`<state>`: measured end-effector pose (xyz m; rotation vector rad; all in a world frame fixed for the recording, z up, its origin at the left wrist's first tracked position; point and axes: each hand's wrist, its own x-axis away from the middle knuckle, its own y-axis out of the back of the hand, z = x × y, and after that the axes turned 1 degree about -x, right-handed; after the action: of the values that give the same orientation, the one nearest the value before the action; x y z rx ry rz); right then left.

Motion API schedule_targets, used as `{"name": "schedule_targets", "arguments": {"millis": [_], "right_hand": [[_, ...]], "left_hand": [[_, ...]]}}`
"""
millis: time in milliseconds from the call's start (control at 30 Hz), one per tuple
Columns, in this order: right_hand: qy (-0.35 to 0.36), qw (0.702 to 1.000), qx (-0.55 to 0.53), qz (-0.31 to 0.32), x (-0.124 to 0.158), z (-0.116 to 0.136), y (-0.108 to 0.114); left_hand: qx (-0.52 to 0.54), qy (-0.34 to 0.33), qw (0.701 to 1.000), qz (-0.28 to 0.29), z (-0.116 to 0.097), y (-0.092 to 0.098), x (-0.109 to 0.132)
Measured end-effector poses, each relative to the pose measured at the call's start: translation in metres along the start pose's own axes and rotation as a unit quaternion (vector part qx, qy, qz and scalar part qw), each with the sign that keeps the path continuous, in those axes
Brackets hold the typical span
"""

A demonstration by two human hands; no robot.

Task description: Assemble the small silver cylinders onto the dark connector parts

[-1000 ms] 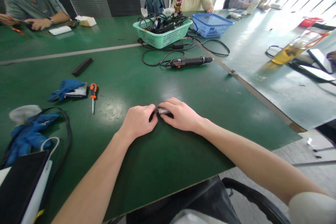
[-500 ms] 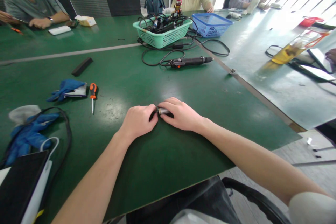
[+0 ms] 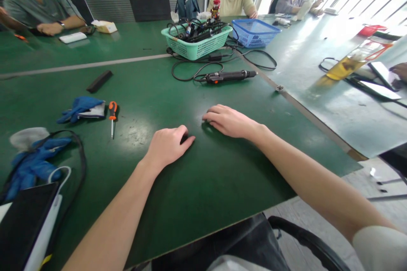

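Note:
My left hand (image 3: pixel 168 144) rests on the green table (image 3: pixel 203 203), its fingers curled inward and the thumb standing a little apart. A dark patch shows in the curl; whether it is an object or shadow is unclear. Farther right and slightly ahead, my right hand (image 3: pixel 227 120) is palm down with fingers bent together. A small greyish bit shows under its fingertips, too hidden to name. The two hands are apart. Beyond them lies a black electric screwdriver (image 3: pixel 229 76) with its cable. An orange-handled screwdriver (image 3: pixel 112 114) lies to the left.
Blue gloves (image 3: pixel 84 108), a black bar (image 3: pixel 99 81) and a black-screened device (image 3: pixel 27 216) occupy the left side. A green basket (image 3: pixel 199 46) full of tools and a blue basket (image 3: pixel 256 34) stand behind. A bottle (image 3: pixel 346 65) lies at right. Several people sit around.
My right hand has moved away from my left, to the right and forward. The silver cylinder that showed between the hands is out of sight. My left hand has barely moved.

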<state>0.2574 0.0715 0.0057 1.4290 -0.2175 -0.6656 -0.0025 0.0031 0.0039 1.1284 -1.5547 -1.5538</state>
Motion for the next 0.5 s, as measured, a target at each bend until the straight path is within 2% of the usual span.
{"name": "schedule_targets", "arguments": {"millis": [133, 300, 400, 500], "right_hand": [[-0.072, 0.996, 0.038, 0.02, 0.015, -0.067, 0.01], [-0.197, 0.97, 0.138, 0.032, 0.062, -0.15, 0.021], [-0.218, 0.96, 0.176, 0.014, 0.09, -0.172, 0.024], [-0.234, 0.956, 0.179, -0.019, 0.106, -0.177, 0.028]], "left_hand": [[0.005, 0.002, 1.0, -0.002, 0.002, 0.0, 0.001], [0.011, 0.006, 1.0, -0.003, 0.003, 0.0, 0.001], [0.013, 0.005, 1.0, -0.004, 0.004, -0.001, 0.0], [0.009, 0.005, 1.0, -0.008, 0.005, -0.002, 0.0]]}}
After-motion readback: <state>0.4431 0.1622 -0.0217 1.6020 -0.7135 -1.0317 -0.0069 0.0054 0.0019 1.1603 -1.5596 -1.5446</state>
